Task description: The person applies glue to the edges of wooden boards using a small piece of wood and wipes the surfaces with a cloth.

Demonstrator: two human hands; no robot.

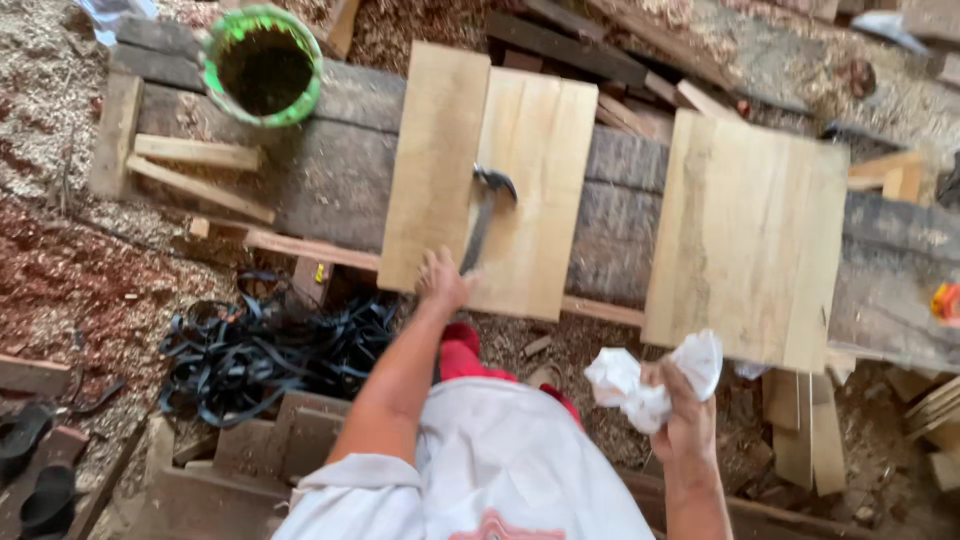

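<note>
A: What have the hands got?

B: I see the left hand (441, 280) closed round the handle end of a claw hammer (487, 212), which lies across two pale boards (488, 178) side by side on the dark workbench (330, 170). Right hand (683, 415) is clenched on a crumpled white plastic bag (640, 385), near a third board (748, 240).

A: Anything else?

B: Green bucket (262, 66) far left on the bench, black straps (270, 345) on the floor.

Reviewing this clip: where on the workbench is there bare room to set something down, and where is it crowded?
Bare room: the big right board, and the dark bench top between it and the two joined boards. Crowded: those boards carry the hammer under the left hand; the bench's left end holds the green bucket and wood strips. The right hand grips a white bag.
</note>
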